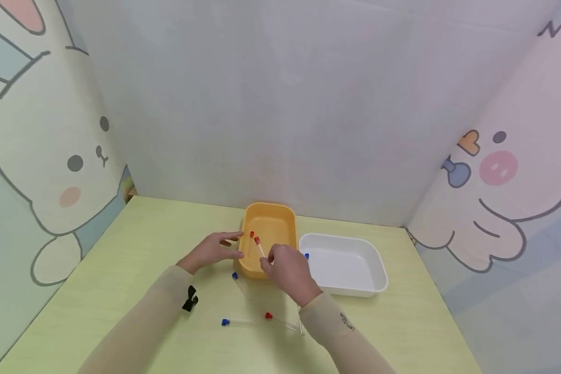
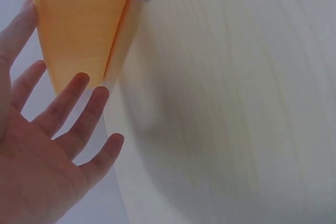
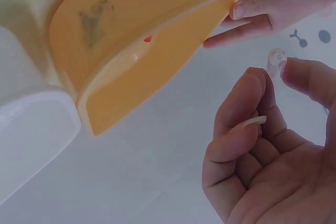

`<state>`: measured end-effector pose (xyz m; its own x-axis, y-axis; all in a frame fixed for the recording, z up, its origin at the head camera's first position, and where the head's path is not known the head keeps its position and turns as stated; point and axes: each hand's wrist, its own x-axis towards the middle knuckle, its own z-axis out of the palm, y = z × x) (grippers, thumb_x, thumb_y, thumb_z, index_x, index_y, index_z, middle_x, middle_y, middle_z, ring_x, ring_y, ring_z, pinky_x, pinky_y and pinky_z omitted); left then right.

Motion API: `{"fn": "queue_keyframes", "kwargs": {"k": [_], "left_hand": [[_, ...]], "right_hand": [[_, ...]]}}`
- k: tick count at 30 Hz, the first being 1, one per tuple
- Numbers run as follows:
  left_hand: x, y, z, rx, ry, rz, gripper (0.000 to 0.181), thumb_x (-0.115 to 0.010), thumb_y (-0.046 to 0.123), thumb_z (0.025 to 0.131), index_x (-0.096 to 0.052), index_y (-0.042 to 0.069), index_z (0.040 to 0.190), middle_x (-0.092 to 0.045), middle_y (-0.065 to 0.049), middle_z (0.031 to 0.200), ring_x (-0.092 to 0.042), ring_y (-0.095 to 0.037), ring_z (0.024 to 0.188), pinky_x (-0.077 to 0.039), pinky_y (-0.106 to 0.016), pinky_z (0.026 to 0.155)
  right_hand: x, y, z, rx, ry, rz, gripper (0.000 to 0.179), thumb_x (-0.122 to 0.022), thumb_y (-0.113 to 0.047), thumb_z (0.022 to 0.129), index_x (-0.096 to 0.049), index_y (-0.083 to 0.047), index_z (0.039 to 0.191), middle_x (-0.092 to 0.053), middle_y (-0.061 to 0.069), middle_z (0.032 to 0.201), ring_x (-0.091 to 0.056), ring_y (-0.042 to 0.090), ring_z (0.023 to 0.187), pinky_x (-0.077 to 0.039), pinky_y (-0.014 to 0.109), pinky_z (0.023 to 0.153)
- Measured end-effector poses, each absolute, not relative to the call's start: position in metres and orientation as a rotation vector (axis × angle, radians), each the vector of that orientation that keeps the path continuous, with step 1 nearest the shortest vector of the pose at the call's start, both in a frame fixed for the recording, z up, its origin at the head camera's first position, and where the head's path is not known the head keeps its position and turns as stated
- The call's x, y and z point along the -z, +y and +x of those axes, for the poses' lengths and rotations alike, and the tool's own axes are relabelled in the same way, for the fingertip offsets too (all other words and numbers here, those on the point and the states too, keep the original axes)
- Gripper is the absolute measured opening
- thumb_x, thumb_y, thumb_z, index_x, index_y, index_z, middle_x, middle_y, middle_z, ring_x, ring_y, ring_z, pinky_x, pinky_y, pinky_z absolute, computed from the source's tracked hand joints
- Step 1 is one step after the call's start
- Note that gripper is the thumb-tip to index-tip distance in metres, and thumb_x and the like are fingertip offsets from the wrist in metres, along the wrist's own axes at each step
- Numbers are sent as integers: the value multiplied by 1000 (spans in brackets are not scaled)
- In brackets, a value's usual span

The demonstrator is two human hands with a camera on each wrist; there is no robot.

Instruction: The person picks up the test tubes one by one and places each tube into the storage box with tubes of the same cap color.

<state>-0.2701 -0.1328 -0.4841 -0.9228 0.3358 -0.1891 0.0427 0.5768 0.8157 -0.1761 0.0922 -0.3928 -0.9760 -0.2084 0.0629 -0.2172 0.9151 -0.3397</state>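
- The right hand (image 1: pixel 287 270) pinches a red-capped tube (image 1: pixel 259 247) between thumb and fingers, over the yellow tray (image 1: pixel 267 215).
- The left hand (image 1: pixel 213 250), fingers straight, touches that tray's left rim on the bench (image 1: pixel 135 249).

A pale green tabletop (image 1: pixel 135 244) fills the foreground — a plain white wall (image 1: pixel 280 104) at 12 o'clock, cartoon rabbit panels at 9 (image 1: pixel 42 156) and 3 o'clock (image 1: pixel 505 171).

Playroom-like booth: cartoon rabbit walls (image 1: pixel 51 171)
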Motion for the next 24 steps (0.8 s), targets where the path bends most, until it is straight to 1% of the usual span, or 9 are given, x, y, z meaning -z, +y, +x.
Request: {"fn": "queue_keyframes", "kwargs": {"k": [11,16,24], "left_hand": [[485,-131,-271,-1261,2487,284,72,-81,41,88,-51,30,153,-51,-9,158,-54,-38,137,-54,-59,104],[483,-130,-270,-1254,2488,271,72,-81,42,88,-51,31,153,-51,-9,158,-53,-38,138,-53,-59,105],[481,-130,-269,-1265,2483,257,71,-81,42,88,-52,31,152,-53,-8,156,-54,-36,135,-54,-58,104]], "right_hand": [[387,103,-210,-604,-3015,290,22,-71,-22,95,-72,-3,85,-66,4,71,-51,13,56,-43,24,53],[385,104,-224,-657,-3046,212,21,-69,-22,96,-71,-3,84,-64,4,70,-53,15,59,-43,25,55],[390,102,-240,-790,-3125,68,17,-70,-21,96,-73,-5,92,-66,5,78,-58,17,66,-47,25,58]]}}
